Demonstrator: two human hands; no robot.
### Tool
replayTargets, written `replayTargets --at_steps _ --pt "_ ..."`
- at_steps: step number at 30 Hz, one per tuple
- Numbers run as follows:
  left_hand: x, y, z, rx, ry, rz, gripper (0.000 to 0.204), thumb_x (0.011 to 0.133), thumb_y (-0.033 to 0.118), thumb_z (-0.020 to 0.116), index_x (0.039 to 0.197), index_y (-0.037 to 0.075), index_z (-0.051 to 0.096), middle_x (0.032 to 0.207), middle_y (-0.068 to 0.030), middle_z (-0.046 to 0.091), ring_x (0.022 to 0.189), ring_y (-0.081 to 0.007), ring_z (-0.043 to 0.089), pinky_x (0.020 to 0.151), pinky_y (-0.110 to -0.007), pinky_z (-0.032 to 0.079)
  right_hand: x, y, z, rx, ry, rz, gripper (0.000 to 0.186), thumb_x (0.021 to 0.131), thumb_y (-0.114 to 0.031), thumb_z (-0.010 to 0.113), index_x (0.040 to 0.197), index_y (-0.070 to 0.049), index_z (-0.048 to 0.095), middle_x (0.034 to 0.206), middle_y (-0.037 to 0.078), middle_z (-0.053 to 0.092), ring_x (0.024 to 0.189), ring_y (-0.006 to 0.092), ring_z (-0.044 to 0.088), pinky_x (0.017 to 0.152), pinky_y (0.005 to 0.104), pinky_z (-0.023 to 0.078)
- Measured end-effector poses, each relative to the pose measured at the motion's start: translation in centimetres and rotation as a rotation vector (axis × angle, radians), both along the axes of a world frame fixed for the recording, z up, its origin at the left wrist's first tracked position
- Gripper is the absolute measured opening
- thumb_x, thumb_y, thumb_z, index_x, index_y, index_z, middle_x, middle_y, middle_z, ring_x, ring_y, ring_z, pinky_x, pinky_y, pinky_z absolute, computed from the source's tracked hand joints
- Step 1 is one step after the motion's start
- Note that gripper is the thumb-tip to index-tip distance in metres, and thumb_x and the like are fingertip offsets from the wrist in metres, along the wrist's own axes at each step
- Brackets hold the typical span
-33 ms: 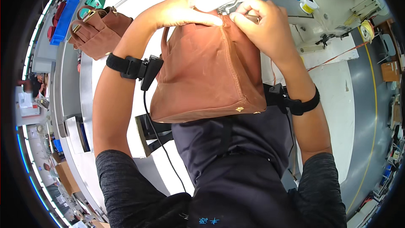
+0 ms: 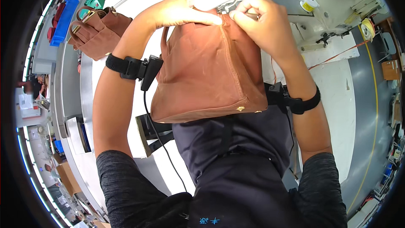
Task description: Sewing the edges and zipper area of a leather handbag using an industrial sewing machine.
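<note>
At centre frame hangs a brown fabric bag (image 2: 211, 71), its top edge pressed up to the sewing machine (image 2: 320, 4) at upper right; the left hand (image 2: 181, 10) grips that top edge, and the right hand (image 2: 261, 21) pinches it beside the seam; the bag's inside is hidden; upper left, more brown bags (image 2: 95, 31) lie on the white tabletop (image 2: 333, 80) beside blue bins (image 2: 63, 17).

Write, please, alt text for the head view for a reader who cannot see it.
A person's left hand and right hand hold the top edge of a brown fabric bag at a white sewing machine. Black wrist straps sit on both forearms, and more brown bags lie at the left.
</note>
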State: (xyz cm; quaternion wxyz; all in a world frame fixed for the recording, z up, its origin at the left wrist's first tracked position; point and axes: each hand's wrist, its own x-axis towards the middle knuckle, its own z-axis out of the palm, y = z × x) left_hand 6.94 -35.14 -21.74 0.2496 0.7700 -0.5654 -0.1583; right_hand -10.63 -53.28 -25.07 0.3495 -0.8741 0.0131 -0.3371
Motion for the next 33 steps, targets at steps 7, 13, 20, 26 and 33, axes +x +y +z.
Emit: replayTargets --at_steps 7,13,20,26,33 --pt "0.4 -0.1 -0.6 -0.091 -0.020 -0.012 0.050 0.080 0.051 0.085 0.104 0.007 0.080 0.095 -0.0058 0.074 0.091 -0.0147 0.066 0.086 -0.029 0.051 0.2 -0.1 0.7 0.133 0.171 -0.022 0.017 0.078 -0.023 0.074 0.074 -0.007 0.068 0.065 0.006 0.069 0.061 0.0249 0.066 0.068 0.0353 0.053" --pt "1.2 -0.1 -1.3 -0.066 0.029 -0.022 0.051 0.079 0.052 0.085 0.101 0.007 0.080 0.094 -0.0054 0.074 0.091 -0.0141 0.065 0.085 -0.029 0.050 0.5 -0.1 0.5 0.247 0.214 0.006 0.020 0.079 -0.025 0.074 0.077 -0.006 0.071 0.068 0.007 0.071 0.062 0.0221 0.067 0.070 0.0343 0.054" --pt "0.7 -0.1 -0.5 -0.055 0.126 0.038 0.047 0.078 0.050 0.086 0.094 0.007 0.078 0.084 -0.0005 0.069 0.080 -0.0106 0.059 0.076 -0.028 0.048 0.9 -0.2 0.4 0.231 0.201 -0.025 0.022 0.078 -0.030 0.075 0.080 -0.007 0.074 0.071 0.007 0.073 0.067 0.0252 0.070 0.072 0.0341 0.054" --pt "0.6 -0.2 -0.3 -0.077 0.003 0.008 0.044 0.079 0.046 0.087 0.096 0.006 0.078 0.084 -0.0002 0.069 0.078 -0.0098 0.059 0.072 -0.026 0.048 0.9 -0.2 0.4 0.208 0.238 -0.040 0.023 0.078 -0.032 0.073 0.082 -0.010 0.074 0.078 0.007 0.074 0.078 0.0278 0.069 0.095 0.0393 0.044" --pt "1.1 -0.6 0.0 -0.108 -0.039 -0.053 0.042 0.079 0.044 0.087 0.096 0.007 0.079 0.084 0.0003 0.069 0.078 -0.0091 0.059 0.069 -0.025 0.047 1.3 -0.2 0.5 0.225 0.241 -0.061 0.021 0.079 -0.032 0.072 0.082 -0.011 0.074 0.082 0.007 0.075 0.083 0.0285 0.069 0.098 0.0413 0.041"
